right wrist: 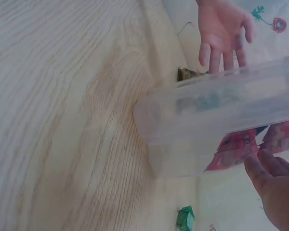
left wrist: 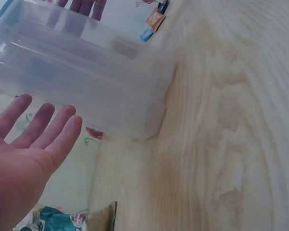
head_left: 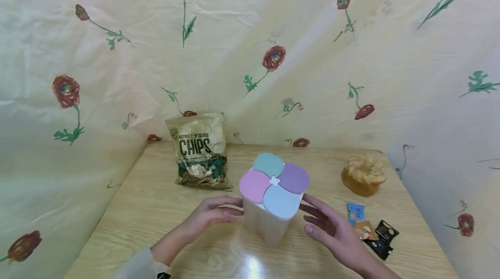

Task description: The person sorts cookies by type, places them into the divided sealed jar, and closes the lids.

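A tall translucent plastic container (head_left: 265, 227) stands on the table between my two hands. Its lid (head_left: 274, 181) has teal, purple, pink and light blue petals around a small white centre. At the container's left side my left hand (head_left: 215, 216) has its fingers extended, the tips at or close to the wall. My right hand (head_left: 332, 231) is on the opposite side, loosely spread, fingertips by the wall just under the lid. Red packets (right wrist: 236, 149) show at the container in the right wrist view; whether inside or behind it, I cannot tell.
A bag of chips (head_left: 201, 151) stands at the back left. Toward the back right sits a round bread-like cake (head_left: 363, 175). Nearer, right of my right hand, lie a blue packet (head_left: 356, 212), an orange packet (head_left: 365, 230) and black packets (head_left: 384, 235). Flowered cloth (head_left: 234, 53) hangs behind the table.
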`<state>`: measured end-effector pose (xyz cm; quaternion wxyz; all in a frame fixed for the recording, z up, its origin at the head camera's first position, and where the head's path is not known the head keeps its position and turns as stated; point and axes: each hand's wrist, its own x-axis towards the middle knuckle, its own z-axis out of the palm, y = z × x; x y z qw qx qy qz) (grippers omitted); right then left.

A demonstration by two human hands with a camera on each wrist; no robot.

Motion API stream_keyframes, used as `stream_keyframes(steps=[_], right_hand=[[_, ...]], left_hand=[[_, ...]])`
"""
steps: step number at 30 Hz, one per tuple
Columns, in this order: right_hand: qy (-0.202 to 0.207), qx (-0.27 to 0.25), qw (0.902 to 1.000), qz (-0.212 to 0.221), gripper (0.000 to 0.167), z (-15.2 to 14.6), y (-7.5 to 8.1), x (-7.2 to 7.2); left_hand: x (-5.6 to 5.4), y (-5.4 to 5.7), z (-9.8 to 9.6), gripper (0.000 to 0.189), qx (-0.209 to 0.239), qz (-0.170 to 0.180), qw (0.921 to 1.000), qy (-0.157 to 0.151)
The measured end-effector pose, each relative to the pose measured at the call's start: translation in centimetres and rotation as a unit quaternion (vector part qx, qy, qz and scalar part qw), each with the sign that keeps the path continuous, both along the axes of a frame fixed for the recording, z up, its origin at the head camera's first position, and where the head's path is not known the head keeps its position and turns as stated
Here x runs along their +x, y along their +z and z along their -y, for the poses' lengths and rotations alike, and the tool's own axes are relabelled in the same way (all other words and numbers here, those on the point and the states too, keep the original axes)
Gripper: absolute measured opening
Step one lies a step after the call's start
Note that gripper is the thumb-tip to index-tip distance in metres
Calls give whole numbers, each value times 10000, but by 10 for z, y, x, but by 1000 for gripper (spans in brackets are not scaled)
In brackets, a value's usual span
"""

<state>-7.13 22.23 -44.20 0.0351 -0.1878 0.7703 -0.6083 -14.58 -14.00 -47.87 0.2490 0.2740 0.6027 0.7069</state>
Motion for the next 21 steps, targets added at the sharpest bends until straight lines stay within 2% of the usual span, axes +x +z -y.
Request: stream_keyframes(steps=[5, 9, 16, 21], right_hand=[[148, -27, 9994, -299, 62, -1, -3, -10], [254, -43, 9985, -482, 67, -1, -6, -18], [132, 164, 9989, -411, 69, 0, -9, -31], [108, 183, 9994, -281, 69, 0, -10, -36]], left_hand=[[9, 2, -1, 44, 101, -190, 9997, -122], [15, 5, 0, 44, 143, -188, 9994, -254], [25, 10, 0, 45, 150, -191, 9978, -610], [27, 10, 0, 45, 71, -202, 9975, -678]])
